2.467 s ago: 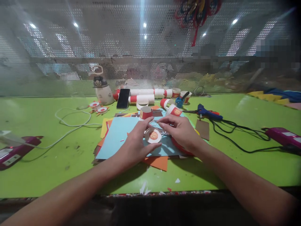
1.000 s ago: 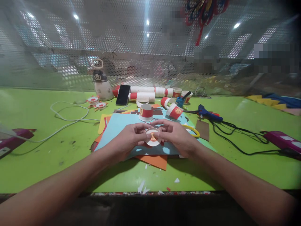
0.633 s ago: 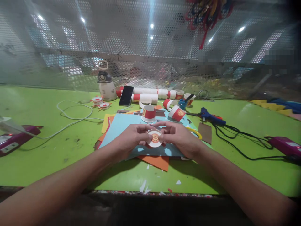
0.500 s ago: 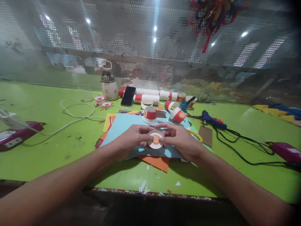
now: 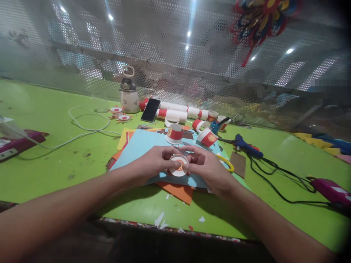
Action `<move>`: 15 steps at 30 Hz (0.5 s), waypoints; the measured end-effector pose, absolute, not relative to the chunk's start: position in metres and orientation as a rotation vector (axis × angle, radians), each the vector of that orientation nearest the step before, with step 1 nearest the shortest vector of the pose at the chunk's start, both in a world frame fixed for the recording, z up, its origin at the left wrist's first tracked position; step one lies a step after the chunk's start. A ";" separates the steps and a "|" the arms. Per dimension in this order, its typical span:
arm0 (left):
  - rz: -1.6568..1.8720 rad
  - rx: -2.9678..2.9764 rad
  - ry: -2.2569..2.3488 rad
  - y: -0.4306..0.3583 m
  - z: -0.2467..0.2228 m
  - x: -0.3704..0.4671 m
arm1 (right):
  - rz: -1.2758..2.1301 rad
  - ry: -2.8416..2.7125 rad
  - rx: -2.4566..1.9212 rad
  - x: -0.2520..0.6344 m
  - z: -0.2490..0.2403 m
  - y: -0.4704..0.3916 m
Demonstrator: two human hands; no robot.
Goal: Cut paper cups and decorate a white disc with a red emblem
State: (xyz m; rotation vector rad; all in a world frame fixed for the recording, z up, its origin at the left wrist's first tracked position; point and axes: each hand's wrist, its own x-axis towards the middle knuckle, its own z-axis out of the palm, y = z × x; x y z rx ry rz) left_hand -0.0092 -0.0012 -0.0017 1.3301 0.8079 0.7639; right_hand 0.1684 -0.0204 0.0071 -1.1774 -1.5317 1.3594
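Between my two hands is a round white paper disc (image 5: 179, 166) with a raised rim and a red-and-yellow print facing up. My left hand (image 5: 153, 162) pinches its left side, thumb on top. From the right, my right hand (image 5: 205, 166) grips it the same way, its thumb resting on the print. The fingers beneath the disc are partly hidden. Under both hands lies a light blue sheet (image 5: 134, 151) on a stack of coloured paper. Just beyond the disc, a red-and-white paper cup (image 5: 174, 134) stands upside down, and another cup (image 5: 207, 137) lies tipped over.
Yellow-handled scissors (image 5: 227, 164) lie right of my right hand, partly covered. Farther right are a blue glue gun (image 5: 246, 147) and a purple power strip (image 5: 331, 190) with black cables. A phone (image 5: 150, 110), joined cup tubes (image 5: 177, 116) and a bottle (image 5: 129, 98) stand behind.
The disc has tilted and turned slightly between my fingers, and my right thumb has slid further over the print. The whole view has shifted and tipped a little.
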 end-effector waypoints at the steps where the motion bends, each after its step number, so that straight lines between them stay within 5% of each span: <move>1: 0.755 1.323 0.795 -0.001 -0.002 -0.010 | 1.362 -1.535 -1.180 0.168 0.007 -0.020; 15: 0.678 1.321 0.776 0.003 -0.001 -0.015 | 0.996 -1.795 -1.216 0.175 0.006 -0.016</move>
